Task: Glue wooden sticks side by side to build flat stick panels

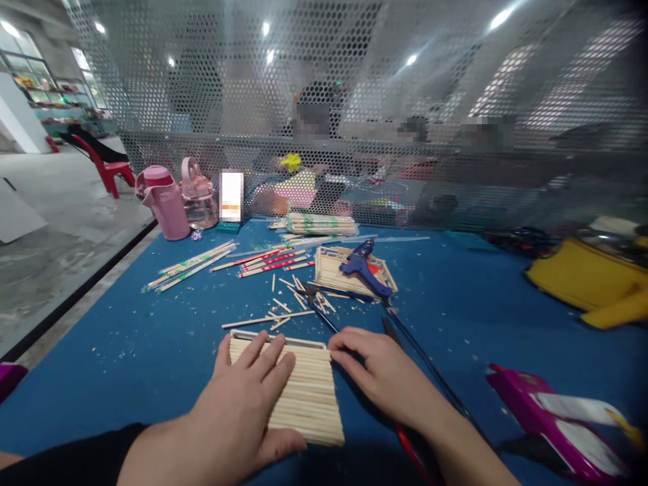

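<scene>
My left hand point(243, 398) lies flat with fingers spread over a panel of chopsticks point(308, 405) set side by side. Its fingertips reach the far edge and its thumb rests near the close edge. At the panel's far right corner, my right hand point(369, 364) is closed in a pinch on the end of a chopstick point(324, 354). A narrow stick frame point(278, 337) shows along the far edge. Beyond the hands are side-cutting pliers point(320, 307), cut stick pieces point(283, 304) and a blue glue gun point(365, 268) lying on a stick-built tray point(329, 273).
Wrapped chopsticks point(321, 224) lie at the back of the blue table point(152, 364). A pink thermos point(165, 206), a clear jug point(201, 202) and a lit phone point(231, 196) stand back left. A perforated metal screen point(243, 121) closes the back. Right are a yellow container point(592, 277) and a purple object point(557, 418).
</scene>
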Motion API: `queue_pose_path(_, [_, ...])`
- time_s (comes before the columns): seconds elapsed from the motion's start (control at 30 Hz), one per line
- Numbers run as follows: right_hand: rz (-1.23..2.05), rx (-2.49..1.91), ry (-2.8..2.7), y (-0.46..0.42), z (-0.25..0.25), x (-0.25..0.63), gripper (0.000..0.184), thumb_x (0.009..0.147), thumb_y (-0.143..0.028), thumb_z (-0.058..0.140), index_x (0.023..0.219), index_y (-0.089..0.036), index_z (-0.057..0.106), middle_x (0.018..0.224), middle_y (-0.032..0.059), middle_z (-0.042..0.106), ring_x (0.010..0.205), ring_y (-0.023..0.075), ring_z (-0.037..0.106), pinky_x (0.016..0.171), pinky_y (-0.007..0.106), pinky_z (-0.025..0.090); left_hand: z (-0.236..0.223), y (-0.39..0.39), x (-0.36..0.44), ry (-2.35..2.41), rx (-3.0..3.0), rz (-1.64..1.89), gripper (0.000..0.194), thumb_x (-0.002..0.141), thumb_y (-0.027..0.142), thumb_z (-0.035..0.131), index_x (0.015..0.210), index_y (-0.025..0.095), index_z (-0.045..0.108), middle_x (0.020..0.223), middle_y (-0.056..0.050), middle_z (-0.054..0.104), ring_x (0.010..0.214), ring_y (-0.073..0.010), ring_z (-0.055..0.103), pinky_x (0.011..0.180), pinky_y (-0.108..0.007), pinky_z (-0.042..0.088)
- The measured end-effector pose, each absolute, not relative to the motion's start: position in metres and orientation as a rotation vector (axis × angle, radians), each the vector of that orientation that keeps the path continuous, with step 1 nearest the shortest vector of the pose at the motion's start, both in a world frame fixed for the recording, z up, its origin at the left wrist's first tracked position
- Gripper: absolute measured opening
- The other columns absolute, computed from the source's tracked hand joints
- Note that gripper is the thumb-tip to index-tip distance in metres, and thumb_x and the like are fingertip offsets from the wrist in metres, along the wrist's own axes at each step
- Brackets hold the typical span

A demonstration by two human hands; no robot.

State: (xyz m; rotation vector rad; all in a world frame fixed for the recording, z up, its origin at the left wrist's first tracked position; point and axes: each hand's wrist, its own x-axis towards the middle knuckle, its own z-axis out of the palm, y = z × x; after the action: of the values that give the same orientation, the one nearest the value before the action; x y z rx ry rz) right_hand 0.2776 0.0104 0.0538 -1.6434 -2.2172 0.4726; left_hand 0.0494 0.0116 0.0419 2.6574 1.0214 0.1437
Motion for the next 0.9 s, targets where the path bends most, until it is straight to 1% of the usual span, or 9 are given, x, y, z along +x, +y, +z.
queue_pose_path(0.1, [0.413, -1.631, -2.223, 0.010, 0.053, 0.277, 0.021, 0.087, -0.021, 0.039, 0.078, -0.020, 0.058, 0.076, 0.0030, 0.062, 0.073, 0.0167, 0.057, 0.066, 0.029, 0.042, 0.040, 0.011, 0.047, 1.023, 2.673, 0.167, 0.076, 0.075, 0.067, 0.038, 0.136, 0.023, 0.030, 0.142, -0.014, 0.031, 0.127, -0.0384, 0.029, 0.094, -0.071, 0.015])
queue_pose_path(0.27, [0.268, -1.580, -2.138, 0.009, 0.053, 0.277, 0.020, 0.088, -0.020, 0.038, 0.081, -0.019, 0.056, 0.079, 0.0045, 0.061, 0.077, 0.0178, 0.056, 0.068, 0.030, 0.043, 0.047, 0.012, 0.049, 1.112, 2.778, 0.311, 0.083, 0.074, 0.068, 0.038, 0.139, 0.021, 0.019, 0.142, -0.016, 0.029, 0.128, -0.0422, 0.021, 0.088, -0.077, 0.009])
queue_pose_path(0.37, [0.154, -1.521, -2.106, 0.009, 0.052, 0.273, 0.018, 0.088, -0.019, 0.039, 0.083, -0.019, 0.056, 0.080, 0.0052, 0.061, 0.077, 0.0180, 0.056, 0.069, 0.030, 0.042, 0.059, 0.021, 0.064, 1.213, 2.819, 0.449, 0.066, 0.081, 0.059, 0.036, 0.133, 0.018, 0.034, 0.139, -0.015, 0.036, 0.128, -0.0390, 0.025, 0.091, -0.074, 0.005])
queue_pose_path(0.43, [0.080, -1.471, -2.120, 0.007, 0.052, 0.269, 0.017, 0.088, -0.018, 0.040, 0.084, -0.018, 0.056, 0.080, 0.0057, 0.062, 0.077, 0.0185, 0.055, 0.069, 0.031, 0.041, 0.067, 0.030, 0.078, 1.216, 2.822, 0.484, 0.042, 0.086, 0.045, 0.038, 0.118, 0.019, 0.051, 0.129, -0.012, 0.050, 0.122, -0.0342, 0.037, 0.096, -0.070, 0.009])
queue_pose_path(0.5, [0.009, -1.429, -2.137, 0.006, 0.051, 0.265, 0.017, 0.087, -0.017, 0.040, 0.084, -0.018, 0.057, 0.080, 0.0060, 0.063, 0.076, 0.0189, 0.055, 0.068, 0.032, 0.040, 0.071, 0.039, 0.091, 1.131, 2.797, 0.384, 0.028, 0.088, 0.032, 0.038, 0.095, 0.018, 0.061, 0.100, -0.009, 0.066, 0.099, -0.0267, 0.057, 0.095, -0.058, 0.029])
queue_pose_path(0.57, [-0.037, -1.401, -2.146, 0.004, 0.051, 0.262, 0.017, 0.087, -0.016, 0.040, 0.084, -0.017, 0.057, 0.080, 0.0063, 0.063, 0.075, 0.0192, 0.054, 0.067, 0.032, 0.039, 0.071, 0.044, 0.099, 1.080, 2.755, 0.285, 0.028, 0.088, 0.027, 0.036, 0.082, 0.017, 0.061, 0.079, -0.007, 0.068, 0.076, -0.0226, 0.063, 0.078, -0.043, 0.047])
queue_pose_path(0.63, [-0.062, -1.386, -2.152, 0.003, 0.051, 0.260, 0.018, 0.087, -0.015, 0.040, 0.085, -0.017, 0.057, 0.079, 0.0065, 0.064, 0.075, 0.0194, 0.053, 0.068, 0.033, 0.038, 0.069, 0.046, 0.103, 1.075, 2.737, 0.275, 0.029, 0.087, 0.025, 0.034, 0.079, 0.017, 0.061, 0.075, -0.007, 0.067, 0.069, -0.0223, 0.064, 0.064, -0.035, 0.049])
queue_pose_path(0.67, [-0.072, -1.380, -2.156, 0.003, 0.051, 0.260, 0.018, 0.087, -0.015, 0.040, 0.085, -0.017, 0.058, 0.079, 0.0065, 0.064, 0.075, 0.0195, 0.053, 0.068, 0.033, 0.038, 0.068, 0.046, 0.103, 1.077, 2.738, 0.296, 0.030, 0.087, 0.025, 0.033, 0.080, 0.017, 0.061, 0.076, -0.008, 0.067, 0.069, -0.0224, 0.064, 0.062, -0.033, 0.049])
queue_pose_path(0.9, [-0.133, -1.343, -2.159, 0.001, 0.051, 0.258, 0.020, 0.087, -0.015, 0.039, 0.084, -0.016, 0.059, 0.078, 0.0075, 0.064, 0.074, 0.0199, 0.054, 0.067, 0.034, 0.039, 0.065, 0.045, 0.100, 1.035, 2.721, 0.387, 0.030, 0.086, 0.024, 0.033, 0.079, 0.017, 0.061, 0.076, -0.006, 0.068, 0.069, -0.0205, 0.063, 0.061, -0.029, 0.046])
